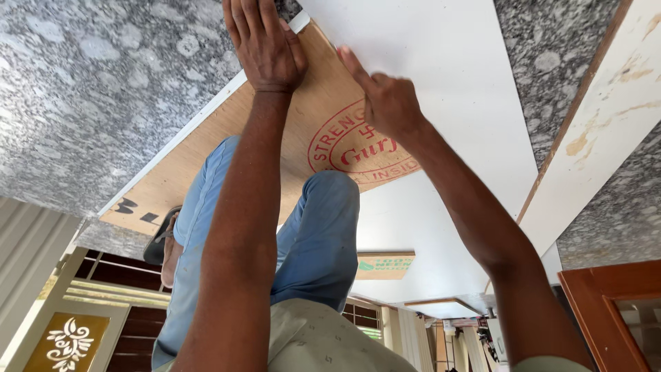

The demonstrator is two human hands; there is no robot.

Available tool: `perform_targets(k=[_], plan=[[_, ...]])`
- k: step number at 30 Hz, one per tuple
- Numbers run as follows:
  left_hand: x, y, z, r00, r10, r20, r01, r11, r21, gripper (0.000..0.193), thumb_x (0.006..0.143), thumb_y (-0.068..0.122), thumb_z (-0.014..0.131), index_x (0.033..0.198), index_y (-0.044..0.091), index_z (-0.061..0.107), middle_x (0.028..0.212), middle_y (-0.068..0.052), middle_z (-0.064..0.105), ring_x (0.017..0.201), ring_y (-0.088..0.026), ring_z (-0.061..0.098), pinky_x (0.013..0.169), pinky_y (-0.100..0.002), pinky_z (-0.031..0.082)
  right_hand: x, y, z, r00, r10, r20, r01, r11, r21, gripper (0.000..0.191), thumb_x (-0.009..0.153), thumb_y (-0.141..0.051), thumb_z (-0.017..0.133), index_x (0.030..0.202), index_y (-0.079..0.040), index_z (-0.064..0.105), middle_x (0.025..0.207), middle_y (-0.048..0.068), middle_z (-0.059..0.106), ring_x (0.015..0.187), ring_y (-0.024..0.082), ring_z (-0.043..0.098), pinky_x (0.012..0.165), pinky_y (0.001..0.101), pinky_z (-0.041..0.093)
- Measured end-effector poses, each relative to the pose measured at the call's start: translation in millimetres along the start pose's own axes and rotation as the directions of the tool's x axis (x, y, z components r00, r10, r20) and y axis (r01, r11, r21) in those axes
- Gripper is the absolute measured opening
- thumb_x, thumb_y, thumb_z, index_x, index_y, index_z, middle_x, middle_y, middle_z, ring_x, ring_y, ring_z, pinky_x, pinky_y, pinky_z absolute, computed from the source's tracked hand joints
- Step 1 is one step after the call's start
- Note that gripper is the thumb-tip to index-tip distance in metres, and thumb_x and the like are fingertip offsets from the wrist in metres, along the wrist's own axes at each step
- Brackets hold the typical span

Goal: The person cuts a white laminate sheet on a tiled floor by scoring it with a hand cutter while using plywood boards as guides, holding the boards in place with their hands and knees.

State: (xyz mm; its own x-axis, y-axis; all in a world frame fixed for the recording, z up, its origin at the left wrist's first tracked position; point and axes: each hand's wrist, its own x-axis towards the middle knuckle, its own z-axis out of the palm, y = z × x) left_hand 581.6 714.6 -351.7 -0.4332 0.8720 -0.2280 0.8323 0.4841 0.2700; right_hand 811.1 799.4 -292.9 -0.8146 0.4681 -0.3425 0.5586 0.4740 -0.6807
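The picture is upside down. A brown plywood sheet (206, 158) with a round red stamp lies on a large white laminated board (441, 76) on a speckled granite floor. My left hand (265, 41) presses flat on the plywood's far end, fingers together and extended. My right hand (385, 96) rests on the plywood near its edge by the stamp, fingers curled with the forefinger stretched out. My knees in blue jeans (317, 234) are over the plywood.
A second white board with a wooden edge (606, 124) lies to the right. A small plywood offcut (385, 265) sits on the white board behind me. A wooden door frame (606, 310) and a gate (82, 324) stand at the bottom.
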Motion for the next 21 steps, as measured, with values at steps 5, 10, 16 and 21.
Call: perform_targets(k=[5, 10, 16, 21], plan=[[0, -2, 2, 0.987, -0.073, 0.143, 0.055, 0.990, 0.127, 0.057, 0.105, 0.027, 0.048, 0.154, 0.001, 0.036, 0.162, -0.026, 0.030, 0.156, -0.046, 0.023, 0.134, -0.056, 0.015, -37, 3, -1, 0.993, 0.094, 0.074, -0.098, 0.994, 0.054, 0.087, 0.088, 0.004, 0.067, 0.165, -0.015, 0.031, 0.063, 0.007, 0.057, 0.045, 0.018, 0.051, 0.042, 0.0330, 0.044], [1, -4, 9, 0.985, 0.081, -0.154, -0.086, 0.996, -0.031, 0.059, 0.105, 0.018, 0.042, 0.160, 0.002, 0.030, 0.166, -0.021, 0.027, 0.159, -0.040, 0.021, 0.134, -0.052, 0.013, -53, 7, 6, 0.996, 0.074, -0.052, -0.067, 0.989, 0.132, 0.081, 0.095, 0.008, 0.064, 0.165, -0.017, 0.033, 0.065, 0.006, 0.057, 0.048, 0.018, 0.050, 0.044, 0.0346, 0.041], [-3, -7, 5, 0.993, 0.053, -0.109, -0.048, 0.998, 0.051, 0.057, 0.107, 0.026, 0.042, 0.158, 0.004, 0.034, 0.166, -0.020, 0.028, 0.159, -0.040, 0.022, 0.133, -0.051, 0.015, -96, -37, 39, 0.653, 0.692, -0.309, -0.449, 0.682, 0.578, 0.050, 0.114, -0.010, 0.047, 0.162, -0.002, 0.033, 0.071, 0.005, 0.058, 0.057, 0.011, 0.052, 0.054, 0.0299, 0.041], [18, 16, -10, 0.964, 0.102, -0.246, -0.113, 0.993, -0.031, 0.056, 0.108, 0.027, 0.033, 0.160, 0.006, 0.035, 0.169, -0.014, 0.032, 0.155, -0.033, 0.032, 0.132, -0.047, 0.023, -74, -78, 73, 0.192, 0.874, -0.447, -0.258, 0.484, 0.836, 0.033, 0.114, -0.021, 0.048, 0.140, -0.001, 0.056, 0.091, 0.008, 0.065, 0.064, 0.011, 0.056, 0.058, 0.0291, 0.048]])
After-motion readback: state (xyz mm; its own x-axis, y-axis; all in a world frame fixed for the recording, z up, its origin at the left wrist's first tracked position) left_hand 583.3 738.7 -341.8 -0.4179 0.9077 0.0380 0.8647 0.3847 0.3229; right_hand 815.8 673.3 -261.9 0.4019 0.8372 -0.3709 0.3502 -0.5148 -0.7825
